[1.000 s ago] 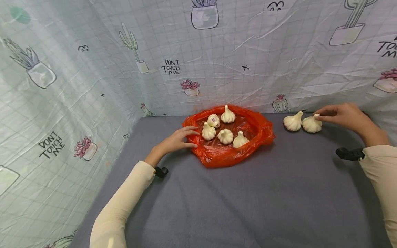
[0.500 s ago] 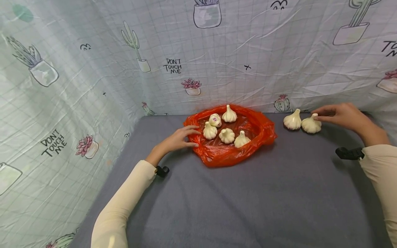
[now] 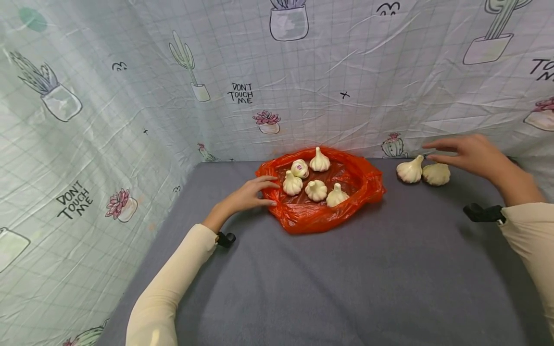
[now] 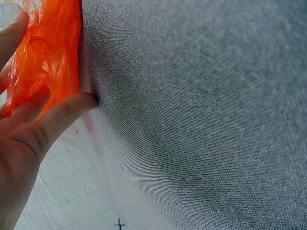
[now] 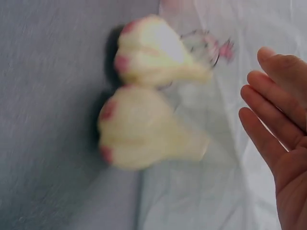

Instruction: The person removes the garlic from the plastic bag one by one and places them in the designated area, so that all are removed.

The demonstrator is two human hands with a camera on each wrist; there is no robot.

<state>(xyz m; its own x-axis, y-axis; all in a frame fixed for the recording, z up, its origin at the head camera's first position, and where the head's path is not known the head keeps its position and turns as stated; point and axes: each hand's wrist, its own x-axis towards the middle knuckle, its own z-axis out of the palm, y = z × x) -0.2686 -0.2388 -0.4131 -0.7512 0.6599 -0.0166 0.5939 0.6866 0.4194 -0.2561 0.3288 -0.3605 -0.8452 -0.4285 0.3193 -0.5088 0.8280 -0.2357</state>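
A red plastic bag [image 3: 311, 221] lies spread open on the table, with several garlic bulbs [image 3: 316, 190] resting inside its rim. At the bag's left side my left hand [image 3: 244, 196] rests with fingers extended; the left wrist view shows the fingers of this hand [image 4: 29, 139] against the red plastic [image 4: 53, 52]. To the right of the bag, two garlic bulbs stand side by side: a left one [image 3: 409, 170] and a right one [image 3: 436, 175]. My right hand [image 3: 476, 156] hovers just above the right bulb, fingers apart from it. In the right wrist view the right hand [image 5: 283, 110] holds nothing.
The grey cloth-covered table [image 3: 329, 283] stretches in front of the bag. Behind it hangs a pale curtain [image 3: 329, 62] printed with potted plants, and it continues along the left side. Black wrist cameras sit at both cuffs.
My right hand has let go of the right garlic bulb's stem and risen a little above it. The left hand and the bag have stayed in place.
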